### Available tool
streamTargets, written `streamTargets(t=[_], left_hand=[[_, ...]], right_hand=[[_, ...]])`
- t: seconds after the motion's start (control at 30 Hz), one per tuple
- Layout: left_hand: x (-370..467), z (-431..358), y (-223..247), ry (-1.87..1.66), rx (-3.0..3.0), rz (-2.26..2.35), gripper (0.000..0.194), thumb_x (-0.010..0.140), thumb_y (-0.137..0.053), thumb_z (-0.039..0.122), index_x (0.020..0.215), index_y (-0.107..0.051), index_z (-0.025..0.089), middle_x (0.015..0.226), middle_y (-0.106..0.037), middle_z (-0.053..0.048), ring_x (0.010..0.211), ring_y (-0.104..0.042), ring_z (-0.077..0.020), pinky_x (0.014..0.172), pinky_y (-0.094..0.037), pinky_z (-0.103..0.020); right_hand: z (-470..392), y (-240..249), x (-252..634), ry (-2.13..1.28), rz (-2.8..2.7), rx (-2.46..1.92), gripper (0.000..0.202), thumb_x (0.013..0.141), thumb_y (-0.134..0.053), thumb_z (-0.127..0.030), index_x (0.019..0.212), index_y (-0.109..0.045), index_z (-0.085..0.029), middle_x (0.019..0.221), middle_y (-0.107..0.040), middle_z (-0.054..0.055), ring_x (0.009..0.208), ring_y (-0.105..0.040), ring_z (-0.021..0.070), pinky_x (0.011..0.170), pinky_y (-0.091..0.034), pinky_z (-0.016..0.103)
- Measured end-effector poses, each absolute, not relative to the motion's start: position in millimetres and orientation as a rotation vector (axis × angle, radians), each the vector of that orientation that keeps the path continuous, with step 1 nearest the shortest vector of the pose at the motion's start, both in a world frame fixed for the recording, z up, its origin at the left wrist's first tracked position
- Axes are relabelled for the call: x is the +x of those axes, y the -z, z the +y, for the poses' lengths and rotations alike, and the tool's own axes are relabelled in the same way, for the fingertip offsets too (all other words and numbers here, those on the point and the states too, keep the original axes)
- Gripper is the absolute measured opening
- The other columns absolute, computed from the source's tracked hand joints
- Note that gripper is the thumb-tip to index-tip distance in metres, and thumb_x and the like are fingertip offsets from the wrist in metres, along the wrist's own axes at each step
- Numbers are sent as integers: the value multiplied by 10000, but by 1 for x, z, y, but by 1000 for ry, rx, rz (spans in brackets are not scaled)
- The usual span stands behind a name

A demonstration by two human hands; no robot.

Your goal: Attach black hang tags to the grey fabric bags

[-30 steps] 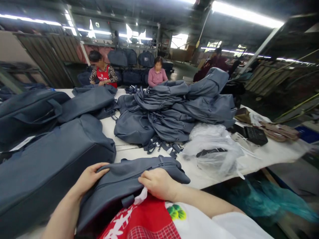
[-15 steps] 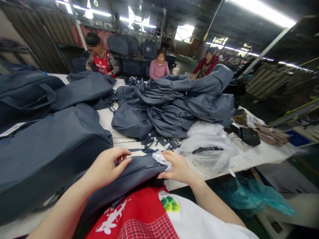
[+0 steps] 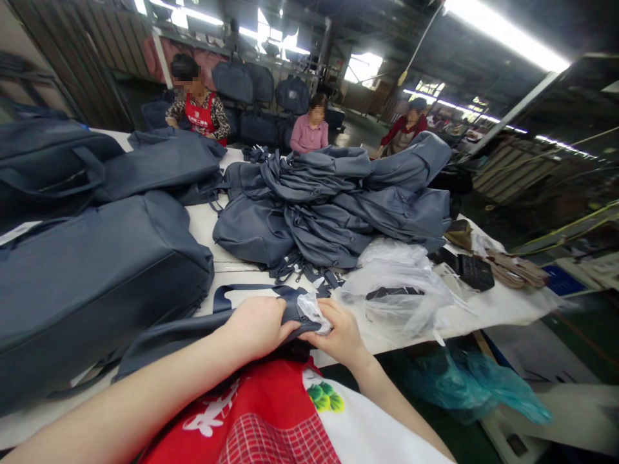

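A dark blue-grey bag (image 3: 178, 336) lies across the table's near edge, against the red apron, with its strap looped out behind it. My left hand (image 3: 258, 327) is closed on the bag's upper edge, its fingertips hidden behind the fabric and its thumb pointing right. Close beside it, my right hand (image 3: 342, 335) grips the bag's right end. A crumpled white piece of thin wrapping (image 3: 310, 308) sticks out between the right fingers and the bag; whether it is paper or plastic I cannot tell. The two thumbs nearly meet.
Large blue-grey bags (image 3: 97, 283) fill the left side. A heap of similar bags (image 3: 333, 219) lies ahead, with clear plastic bags (image 3: 401, 290) to its right. Black and brown items (image 3: 476, 272) sit at the far right. Three people work across the white table (image 3: 522, 303).
My left hand has moved right and down, from hovering half-open above the bag to gripping its edge near my right hand. The strap shows more behind the bag.
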State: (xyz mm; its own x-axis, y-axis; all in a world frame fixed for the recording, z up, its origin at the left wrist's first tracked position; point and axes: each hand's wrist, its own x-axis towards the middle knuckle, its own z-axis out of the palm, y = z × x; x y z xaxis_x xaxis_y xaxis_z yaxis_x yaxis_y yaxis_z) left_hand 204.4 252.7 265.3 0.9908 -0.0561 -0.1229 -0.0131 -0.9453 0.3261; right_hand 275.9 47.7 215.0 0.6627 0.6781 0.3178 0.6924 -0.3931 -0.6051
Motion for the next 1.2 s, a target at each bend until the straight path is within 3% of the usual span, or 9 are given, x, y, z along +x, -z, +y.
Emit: streamTargets(t=[0.33, 0.47, 0.6, 0.73, 0.87, 1.0, 1.1, 1.2], left_hand=[[209, 271, -250, 410, 2296, 115, 343, 691, -637, 541, 655, -613, 200, 595, -601, 0, 554, -519, -159, 500, -314, -265], [214, 267, -242, 429, 2114, 93, 413, 747, -536, 546, 556, -515, 179, 506, -452, 31, 487, -383, -117, 469, -268, -259], [214, 273, -247, 441, 2003, 89, 389, 764, -496, 487, 521, -437, 189, 481, -355, 44, 466, -306, -104, 460, -232, -261], [186, 329, -255, 291, 2103, 149, 421, 772, -502, 515, 514, -401, 198, 499, -342, 41, 489, -306, -111, 484, -235, -260], [127, 409, -215, 116, 2273, 527, 461, 783, -471, 583, 517, -423, 210, 494, -369, 33, 495, -348, -134, 499, -249, -262], [82, 435, -150, 56, 2314, 848, 462, 765, -461, 585, 500, -482, 206, 482, -472, 3, 504, -454, -167, 513, -320, -269], [79, 420, -132, -123, 2350, 992, 410, 830, -413, 515, 707, -615, 181, 685, -634, -63, 660, -568, -217, 637, -418, -309], [94, 397, -145, -314, 2407, 862, 374, 890, -386, 455, 937, -643, 188, 974, -680, -103, 922, -598, -241, 877, -431, -358]], right_hand=[[50, -215, 278, 51, -1119, -2116, 425, 692, -778, -415, 1028, -655, -185, 1025, -657, 95, 897, -644, 219, 778, -533, 327], [53, -215, 276, 70, -1155, -2140, 403, 703, -768, -395, 1024, -650, -183, 1030, -658, 91, 886, -644, 211, 770, -525, 312], [53, -214, 279, 169, -1269, -2237, 102, 817, -637, -267, 884, -656, -192, 852, -669, 48, 759, -631, 180, 663, -475, 276], [31, -219, 304, 432, -1198, -2369, 147, 869, -517, -186, 807, -650, -191, 784, -660, 49, 724, -608, 177, 662, -437, 282], [3, -222, 342, 677, -931, -2512, 163, 877, -549, -295, 822, -661, -191, 804, -666, 67, 731, -605, 199, 651, -424, 302], [8, -217, 361, 416, -1053, -2549, 195, 858, -569, -378, 806, -658, -212, 807, -655, 49, 716, -604, 196, 626, -420, 300], [27, -226, 359, 215, -1108, -2585, 168, 825, -584, -373, 875, -650, -226, 864, -652, 43, 756, -611, 210, 654, -438, 312], [47, -256, 349, 275, -1050, -2449, 270, 777, -588, -322, 1019, -607, -204, 984, -632, 79, 888, -603, 242, 764, -465, 350]])
